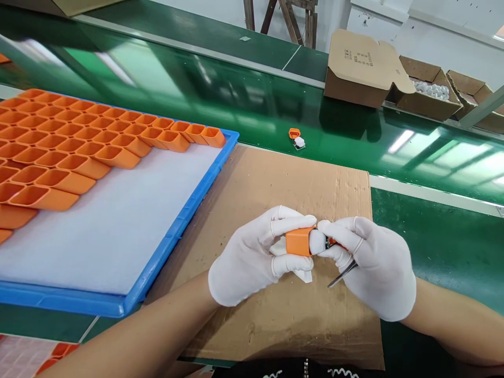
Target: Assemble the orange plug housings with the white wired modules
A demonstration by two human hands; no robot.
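Observation:
Both hands wear white gloves and meet over a brown cardboard sheet [275, 189]. My left hand [252, 260] is closed around an orange plastic shell [298, 241]. My right hand [372, 265] pinches a small white part with a green circuit board [321, 241] at the shell's open end. Metal tweezers [343, 274] are tucked under the right hand's fingers. How far the white part sits inside the shell is hidden by the fingers.
A blue tray [185, 210] with a white liner holds several rows of orange shells [74, 147] at the left. One orange shell with a white part [297, 138] lies on the green conveyor belt [236, 100]. Open cardboard boxes [366, 68] stand at the far right.

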